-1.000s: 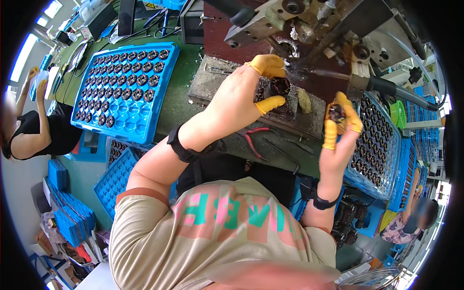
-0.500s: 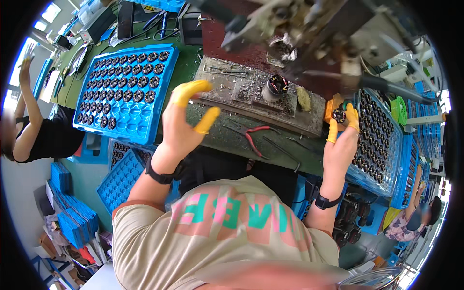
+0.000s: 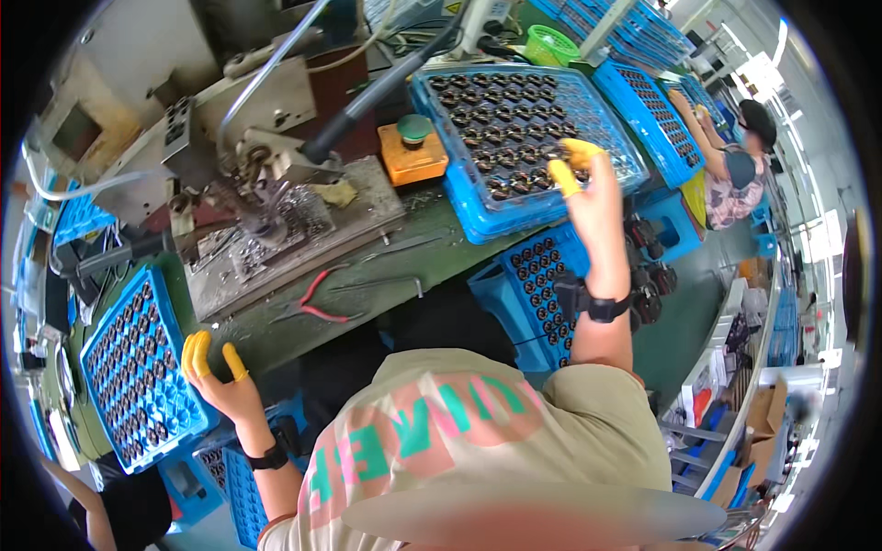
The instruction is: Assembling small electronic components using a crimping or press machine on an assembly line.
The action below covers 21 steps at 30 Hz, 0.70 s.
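Green workbench (image 3: pixel 276 326): left hand (image 3: pixel 220 381) by blue tray (image 3: pixel 129 367)

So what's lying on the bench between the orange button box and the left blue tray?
In the head view, between the orange button box and the left blue tray sit the grey metal fixture plate and red-handled pliers.

Left hand (image 3: pixel 220 381) now pulled back from the press plate (image 3: pixel 303 234) to the blue tray (image 3: pixel 138 367) edge. Right hand (image 3: pixel 593 197) shifted out over the right-side tray (image 3: pixel 524 129), fingertips pinched.
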Available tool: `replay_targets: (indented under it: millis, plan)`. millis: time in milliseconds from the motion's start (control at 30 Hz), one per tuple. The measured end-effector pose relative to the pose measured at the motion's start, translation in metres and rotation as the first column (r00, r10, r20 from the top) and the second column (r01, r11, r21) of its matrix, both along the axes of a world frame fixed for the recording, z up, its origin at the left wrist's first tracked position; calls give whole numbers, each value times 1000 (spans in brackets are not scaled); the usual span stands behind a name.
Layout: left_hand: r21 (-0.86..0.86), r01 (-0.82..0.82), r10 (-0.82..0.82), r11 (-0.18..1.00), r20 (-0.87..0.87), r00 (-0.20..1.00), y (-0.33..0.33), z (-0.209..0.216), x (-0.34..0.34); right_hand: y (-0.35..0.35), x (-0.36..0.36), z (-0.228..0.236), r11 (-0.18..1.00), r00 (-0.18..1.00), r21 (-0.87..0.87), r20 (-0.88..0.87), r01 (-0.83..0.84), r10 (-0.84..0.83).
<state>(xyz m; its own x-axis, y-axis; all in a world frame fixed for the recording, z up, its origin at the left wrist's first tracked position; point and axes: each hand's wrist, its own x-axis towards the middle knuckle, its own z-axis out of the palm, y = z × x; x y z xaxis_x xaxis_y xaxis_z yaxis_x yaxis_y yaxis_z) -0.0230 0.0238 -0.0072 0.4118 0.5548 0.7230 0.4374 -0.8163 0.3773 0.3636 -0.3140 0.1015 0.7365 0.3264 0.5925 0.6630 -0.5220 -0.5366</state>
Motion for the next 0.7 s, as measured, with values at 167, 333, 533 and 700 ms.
replay_targets:
  millis: [167,333,533,700]
  plan:
    - [7,18,-18,1000,-1,1000,4,-4,7,-103,81,-9,889,906,-230,-65,395,-419]
    - [12,-28,28,1000,-13,1000,7,-4,10,-113,131,-32,850,925,-381,34,363,-379]
    - [8,-105,105,994,-65,992,-6,11,1,-103,147,-46,823,955,-492,217,285,-201]
    - [-36,-78,78,996,0,997,-14,23,21,-165,176,-54,853,965,-518,249,64,79]
